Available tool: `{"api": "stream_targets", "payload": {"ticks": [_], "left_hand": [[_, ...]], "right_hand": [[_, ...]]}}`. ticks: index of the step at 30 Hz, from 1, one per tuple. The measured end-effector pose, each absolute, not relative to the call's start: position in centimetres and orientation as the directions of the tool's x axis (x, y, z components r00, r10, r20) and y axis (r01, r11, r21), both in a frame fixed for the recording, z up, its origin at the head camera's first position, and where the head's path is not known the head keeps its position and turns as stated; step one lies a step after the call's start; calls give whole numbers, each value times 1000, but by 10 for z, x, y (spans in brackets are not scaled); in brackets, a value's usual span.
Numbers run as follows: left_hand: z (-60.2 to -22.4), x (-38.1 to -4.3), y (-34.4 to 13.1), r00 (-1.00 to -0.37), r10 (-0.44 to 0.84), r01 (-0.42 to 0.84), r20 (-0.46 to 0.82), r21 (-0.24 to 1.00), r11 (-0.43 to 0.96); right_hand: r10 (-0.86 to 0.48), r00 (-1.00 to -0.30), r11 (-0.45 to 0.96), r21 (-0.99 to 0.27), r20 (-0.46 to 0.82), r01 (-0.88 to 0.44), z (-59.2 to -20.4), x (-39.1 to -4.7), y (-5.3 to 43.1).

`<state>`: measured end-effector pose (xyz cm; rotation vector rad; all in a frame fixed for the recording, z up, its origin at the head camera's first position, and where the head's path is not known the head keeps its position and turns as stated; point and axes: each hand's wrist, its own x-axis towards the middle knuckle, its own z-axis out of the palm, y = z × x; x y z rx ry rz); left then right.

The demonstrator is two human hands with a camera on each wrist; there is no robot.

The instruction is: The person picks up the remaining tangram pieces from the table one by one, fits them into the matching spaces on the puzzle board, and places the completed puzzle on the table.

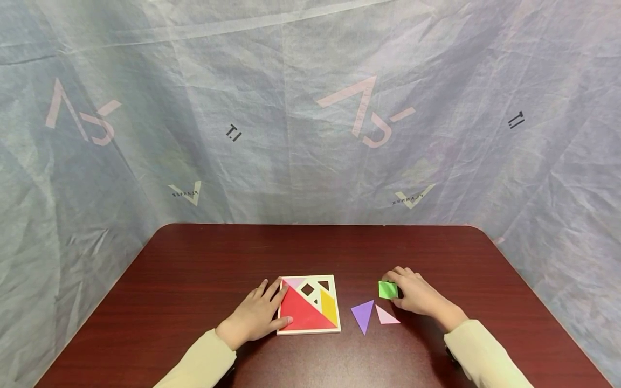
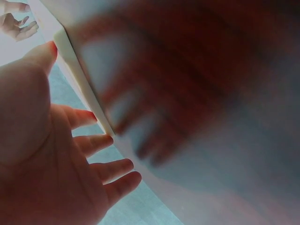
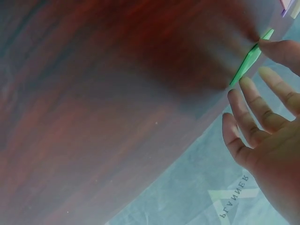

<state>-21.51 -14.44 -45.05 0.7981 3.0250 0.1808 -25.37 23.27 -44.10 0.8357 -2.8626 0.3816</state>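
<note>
My left hand (image 1: 256, 312) rests on the left edge of a white-framed tangram tray (image 1: 308, 332), fingers spread and thumb lying over the red piece (image 1: 305, 312). A yellow parallelogram (image 1: 329, 308) and a pale pink piece (image 1: 294, 282) also sit in the tray, beside several dark cut-outs. To the right, the thumb and fingers of my right hand (image 1: 412, 291) pinch a green square (image 1: 387, 290) at the table surface. The right wrist view shows this green square (image 3: 248, 62) nearly edge-on between thumb and fingertips.
Between the tray and my right hand lie a purple triangle (image 1: 364, 316) and a smaller pink triangle (image 1: 386, 315). Everything stands on a dark red wooden table (image 1: 194, 269) with rounded far corners. A grey printed cloth (image 1: 291, 161) hangs behind and around it.
</note>
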Motion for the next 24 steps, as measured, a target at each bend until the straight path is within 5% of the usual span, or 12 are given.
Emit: {"api": "stream_targets", "payload": {"ticks": [24], "left_hand": [[-451, -216, -144, -873, 487, 487, 23, 104, 867]], "right_hand": [[-478, -857, 834, -205, 195, -512, -443, -258, 233]]}}
